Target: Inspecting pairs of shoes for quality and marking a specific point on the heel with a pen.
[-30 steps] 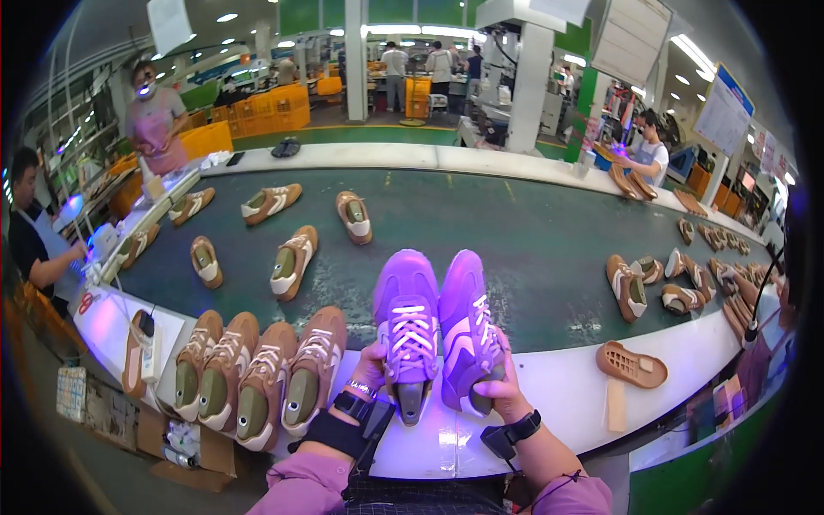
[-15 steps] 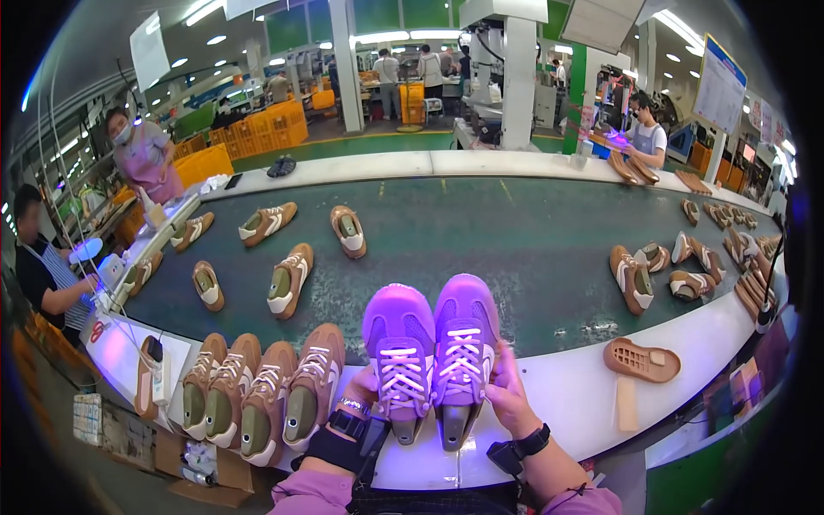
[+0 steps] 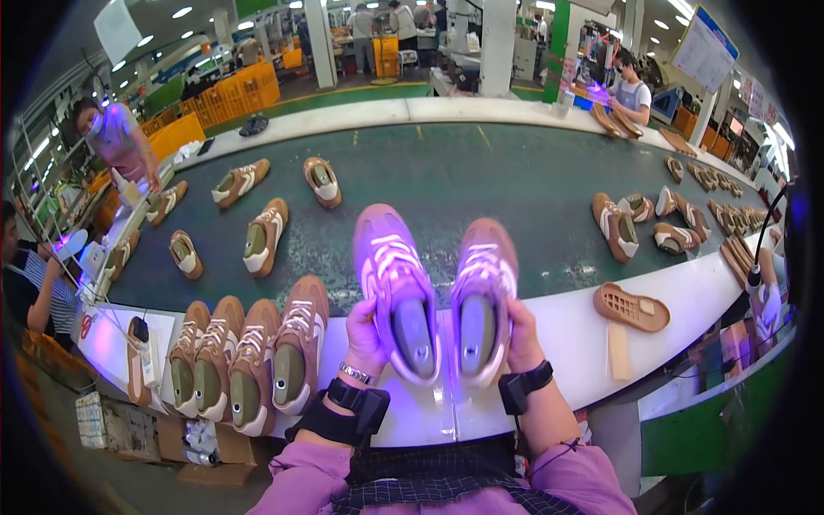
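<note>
Two low sneakers with white laces are held up side by side over the white worktop edge (image 3: 429,421). My left hand (image 3: 366,339) is closed round the outer side of the left sneaker (image 3: 388,257), which is lit purple. The right sneaker (image 3: 486,266), brown with pale side stripes, is gripped along its outer side by my right hand (image 3: 524,339). Their toes point away from me and a gap separates them. A greenish shoe last fills each opening. Some fingers of both hands are hidden by the shoes. Beside my left arm stands a row of several similar brown sneakers (image 3: 249,369).
Beyond the worktop lies a dark green conveyor belt (image 3: 412,172) with scattered sneakers. At right are a brown sole (image 3: 633,306) and a pale strip (image 3: 619,350). A white power strip (image 3: 152,360) lies at left. Co-workers sit or stand around the belt.
The two sneakers have moved apart and tipped, so their openings now show. The purple light has left most of the right one. The view has tilted lower.
</note>
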Action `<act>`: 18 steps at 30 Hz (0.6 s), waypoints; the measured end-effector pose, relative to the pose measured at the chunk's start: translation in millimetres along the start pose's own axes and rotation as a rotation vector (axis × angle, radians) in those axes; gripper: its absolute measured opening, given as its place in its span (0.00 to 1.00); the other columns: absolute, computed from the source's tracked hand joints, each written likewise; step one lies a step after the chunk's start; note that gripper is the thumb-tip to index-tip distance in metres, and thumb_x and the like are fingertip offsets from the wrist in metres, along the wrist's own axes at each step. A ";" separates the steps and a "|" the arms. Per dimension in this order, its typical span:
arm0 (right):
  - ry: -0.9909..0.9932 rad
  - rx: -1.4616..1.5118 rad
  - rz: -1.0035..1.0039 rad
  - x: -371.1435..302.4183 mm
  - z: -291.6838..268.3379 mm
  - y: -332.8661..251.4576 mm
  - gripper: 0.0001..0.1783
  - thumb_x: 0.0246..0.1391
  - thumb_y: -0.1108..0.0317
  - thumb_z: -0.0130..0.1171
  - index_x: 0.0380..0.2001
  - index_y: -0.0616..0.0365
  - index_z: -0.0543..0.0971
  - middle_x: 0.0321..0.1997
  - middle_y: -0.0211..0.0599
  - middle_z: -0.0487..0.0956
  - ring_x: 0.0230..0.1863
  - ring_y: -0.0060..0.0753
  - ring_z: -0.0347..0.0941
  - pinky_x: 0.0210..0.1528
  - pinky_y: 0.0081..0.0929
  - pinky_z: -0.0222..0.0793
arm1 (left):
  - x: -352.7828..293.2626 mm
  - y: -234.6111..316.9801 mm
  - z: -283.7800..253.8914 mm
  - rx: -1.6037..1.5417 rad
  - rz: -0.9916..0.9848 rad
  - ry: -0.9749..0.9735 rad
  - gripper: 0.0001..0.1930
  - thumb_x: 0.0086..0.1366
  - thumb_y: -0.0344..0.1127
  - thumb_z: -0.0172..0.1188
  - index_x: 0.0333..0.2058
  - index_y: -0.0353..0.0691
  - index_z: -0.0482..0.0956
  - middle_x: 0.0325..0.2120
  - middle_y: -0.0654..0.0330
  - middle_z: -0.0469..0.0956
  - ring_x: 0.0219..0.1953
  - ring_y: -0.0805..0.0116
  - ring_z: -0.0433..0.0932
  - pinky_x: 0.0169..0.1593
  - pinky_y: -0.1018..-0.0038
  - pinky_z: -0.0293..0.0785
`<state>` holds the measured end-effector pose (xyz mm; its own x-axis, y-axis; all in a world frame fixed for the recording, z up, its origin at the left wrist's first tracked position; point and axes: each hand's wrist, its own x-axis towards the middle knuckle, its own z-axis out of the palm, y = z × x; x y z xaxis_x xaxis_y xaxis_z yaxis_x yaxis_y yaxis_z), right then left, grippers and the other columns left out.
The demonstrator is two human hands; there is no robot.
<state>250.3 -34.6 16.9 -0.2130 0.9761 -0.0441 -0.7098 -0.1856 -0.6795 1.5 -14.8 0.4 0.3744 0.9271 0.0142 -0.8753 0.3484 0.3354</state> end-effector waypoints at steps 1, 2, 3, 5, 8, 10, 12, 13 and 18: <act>-0.013 0.078 -0.047 3.2 -3.5 -5.4 0.25 0.53 0.62 0.50 0.52 0.65 0.68 0.51 0.43 0.72 0.51 0.37 0.70 0.57 0.34 0.63 | 0.8 -1.0 2.8 0.014 0.063 0.041 0.26 0.55 0.40 0.52 0.51 0.32 0.66 0.46 0.50 0.73 0.51 0.57 0.71 0.59 0.62 0.63; -0.021 0.137 -0.071 4.9 -2.0 -10.7 0.24 0.52 0.64 0.51 0.51 0.65 0.68 0.51 0.42 0.73 0.51 0.37 0.70 0.58 0.35 0.63 | 0.0 -1.0 11.2 0.013 0.122 0.028 0.25 0.57 0.37 0.52 0.53 0.34 0.65 0.47 0.51 0.72 0.51 0.57 0.71 0.59 0.62 0.63; -0.030 0.195 -0.096 4.5 -1.3 -14.5 0.24 0.51 0.65 0.53 0.51 0.64 0.68 0.50 0.42 0.73 0.52 0.37 0.70 0.58 0.36 0.63 | 1.0 -0.9 14.7 0.005 0.120 0.036 0.25 0.57 0.37 0.52 0.53 0.34 0.65 0.47 0.51 0.72 0.51 0.57 0.71 0.59 0.62 0.63; 0.009 0.199 -0.086 4.2 -6.9 -15.0 0.25 0.49 0.69 0.55 0.52 0.62 0.67 0.50 0.39 0.73 0.53 0.37 0.69 0.57 0.38 0.64 | 2.4 0.6 17.3 -0.034 0.210 0.086 0.24 0.58 0.35 0.53 0.53 0.36 0.64 0.47 0.54 0.72 0.50 0.60 0.72 0.57 0.64 0.67; 0.100 0.201 -0.123 3.7 -2.0 -15.5 0.27 0.50 0.68 0.55 0.54 0.57 0.63 0.52 0.38 0.71 0.53 0.37 0.68 0.55 0.40 0.66 | 4.2 2.1 7.7 -0.040 0.217 0.144 0.21 0.58 0.34 0.56 0.50 0.38 0.67 0.45 0.58 0.73 0.48 0.63 0.73 0.52 0.65 0.72; 0.127 0.219 -0.143 0.3 -5.2 -15.8 0.28 0.50 0.67 0.56 0.54 0.57 0.63 0.52 0.38 0.71 0.53 0.38 0.68 0.56 0.40 0.66 | 5.2 -0.7 8.1 0.024 0.206 0.191 0.21 0.59 0.36 0.58 0.50 0.38 0.67 0.44 0.59 0.73 0.46 0.63 0.74 0.51 0.63 0.73; 0.158 0.247 -0.164 -1.1 -3.7 -14.6 0.28 0.50 0.66 0.56 0.54 0.58 0.64 0.52 0.39 0.71 0.53 0.38 0.68 0.56 0.41 0.66 | 4.8 -7.1 11.9 0.053 0.192 0.209 0.21 0.59 0.37 0.58 0.50 0.38 0.67 0.45 0.59 0.72 0.47 0.64 0.73 0.51 0.63 0.73; 0.168 0.219 -0.165 -1.0 -4.2 -14.5 0.28 0.51 0.65 0.56 0.55 0.58 0.63 0.52 0.39 0.71 0.53 0.38 0.68 0.55 0.40 0.67 | 5.5 -10.1 13.5 0.081 0.180 0.228 0.22 0.59 0.38 0.59 0.50 0.38 0.67 0.45 0.59 0.72 0.47 0.64 0.72 0.51 0.63 0.73; 0.170 0.157 -0.190 -2.4 -1.4 -10.6 0.28 0.52 0.64 0.55 0.55 0.59 0.63 0.52 0.39 0.71 0.52 0.36 0.69 0.53 0.38 0.68 | 7.3 -14.8 11.3 0.109 0.177 0.264 0.23 0.58 0.39 0.61 0.50 0.38 0.66 0.46 0.58 0.70 0.49 0.64 0.71 0.51 0.63 0.73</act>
<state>259.3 -34.8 23.2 0.0400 0.9975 -0.0578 -0.8241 0.0002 -0.5665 20.6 -14.7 6.2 0.1147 0.9807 -0.1582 -0.8765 0.1749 0.4486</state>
